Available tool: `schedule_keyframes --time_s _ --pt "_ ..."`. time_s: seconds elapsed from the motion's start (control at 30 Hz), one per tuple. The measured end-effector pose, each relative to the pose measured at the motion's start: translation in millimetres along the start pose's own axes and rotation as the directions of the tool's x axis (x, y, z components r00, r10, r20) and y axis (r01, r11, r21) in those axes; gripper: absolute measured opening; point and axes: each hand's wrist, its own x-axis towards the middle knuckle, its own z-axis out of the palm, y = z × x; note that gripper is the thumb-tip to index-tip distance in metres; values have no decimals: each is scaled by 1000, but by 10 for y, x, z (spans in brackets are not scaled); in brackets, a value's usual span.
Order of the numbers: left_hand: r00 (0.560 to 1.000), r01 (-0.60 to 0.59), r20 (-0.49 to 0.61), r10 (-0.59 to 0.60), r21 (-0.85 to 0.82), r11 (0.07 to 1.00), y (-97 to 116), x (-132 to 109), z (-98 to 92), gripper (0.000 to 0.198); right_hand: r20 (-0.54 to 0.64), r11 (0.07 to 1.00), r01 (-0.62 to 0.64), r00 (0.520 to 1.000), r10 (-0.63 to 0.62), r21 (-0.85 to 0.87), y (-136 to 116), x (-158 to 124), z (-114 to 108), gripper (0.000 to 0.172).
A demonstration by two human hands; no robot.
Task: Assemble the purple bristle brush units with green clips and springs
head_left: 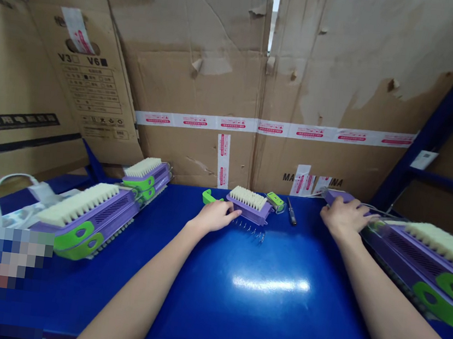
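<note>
A purple block with cream bristles (250,204) lies at the middle of the blue table, a row of metal hooks or pins showing below it. My left hand (216,215) is closed on its left end, thumb and fingers against the purple side. Just behind that hand sits a green plastic piece (209,196). At the back right, my right hand (344,216) curls over a flat purple part (338,196), its fingertips partly hidden. A small green device (275,201) and a dark screwdriver-like tool (292,211) lie between the hands.
Stacked purple brush units with green ends stand at left (93,213), back left (147,177) and right (434,261). A white power strip (18,215) with a plugged-in cable lies far left. Cardboard sheets (203,89) wall off the back; a blue frame post (443,119) rises at right.
</note>
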Motion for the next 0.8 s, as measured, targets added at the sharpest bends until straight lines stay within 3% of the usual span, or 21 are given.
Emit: schedule_keyframes --time_s 0.07,0.13,0.37,0.47,0.57,0.8 --pt "1000 -3 1 3 3 1000 0 -2 1 41 5 996 -71 997 71 -59 -51 -6 -52 41" --pt "1000 -9 2 9 2 1000 1 -5 -1 40 27 994 -60 998 63 -88 -101 -15 -97 39" --pt "999 -30 8 31 -58 998 36 -28 -37 33 40 986 -164 986 164 -24 -126 -19 -105 37" --pt "999 -24 21 25 -43 999 31 -30 -53 18 77 988 -157 985 156 -2 -128 -29 -158 36" --pt "1000 -25 17 25 -7 1000 -7 -26 -61 18 94 992 -128 988 127 9 -170 -60 -256 37" --pt "1000 -9 19 8 55 998 -59 -22 -86 21 -41 997 -18 999 21 75 -283 -125 -342 37"
